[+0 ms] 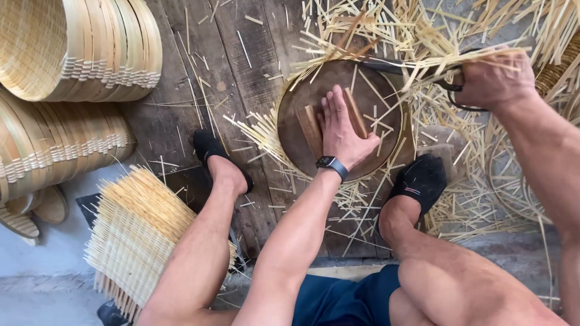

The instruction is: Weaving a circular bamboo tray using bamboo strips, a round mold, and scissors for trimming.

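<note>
- Seen from above, our left hand [340, 128] lies flat and unclenched in the centre of the frame, grasping nothing, pressing a dark round wooden disc [338, 118] down over a woven bamboo mat [266, 130] whose strip ends fan out around it.
- Our right hand [492, 78], upper right, is clenched on the handles of dark shears [411, 69]; the blades reach left along the disc's upper edge, partly buried in strips.
- We judge the main risk to be the blades — they lie near the flat hand's fingertips, and a slip could nick them.
- If the pressing hand eased, the disc could shift and the trimmed edge come out uneven.
- Loose bamboo offcuts [483, 199] litter the wooden floor [175, 115] at right and hide part of the blades.
- Our feet in black socks flank the disc.
- Stacked woven baskets [84, 48] fill the upper left; untrimmed square mats [136, 232] sit lower left, well apart.
</note>
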